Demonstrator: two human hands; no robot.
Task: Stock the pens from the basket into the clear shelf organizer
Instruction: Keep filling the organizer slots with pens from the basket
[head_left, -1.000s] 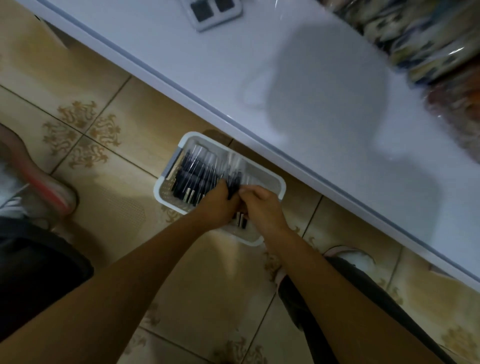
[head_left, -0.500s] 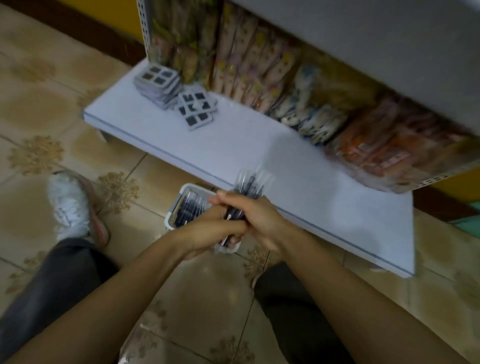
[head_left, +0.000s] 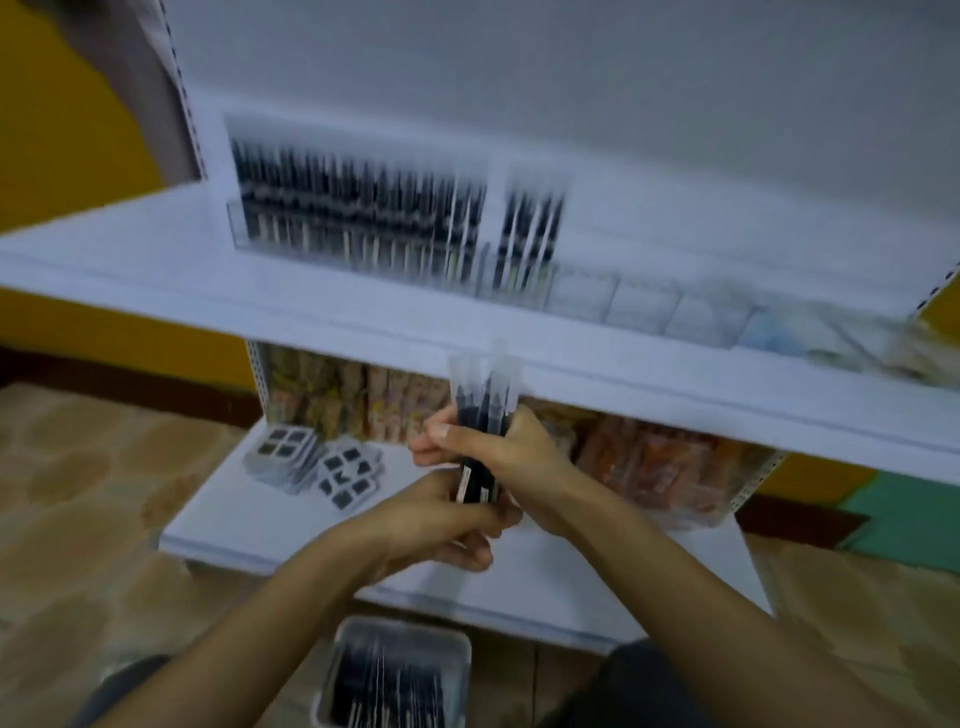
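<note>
Head view, bundle of pens: dark barrels with clear caps pointing up, held upright in front of the upper shelf's edge, above the lower shelf.
Right hand: fingers and thumb were curled round the middle of the bundle.
Left hand: just below the right, fingers curled round the bundle's lower ends.
Basket: a pale tub on the tiled floor at the bottom edge of the view, between the person's knees, with more dark pens lying in it.
Clear shelf organizer: stood on the upper shelf against the back panel; its left compartments were packed with upright pens, while those to the right looked bare. Motion blur hid the details.
Lower shelf: carried two stacks of small flat packs and a row of snack packets behind them.
</note>
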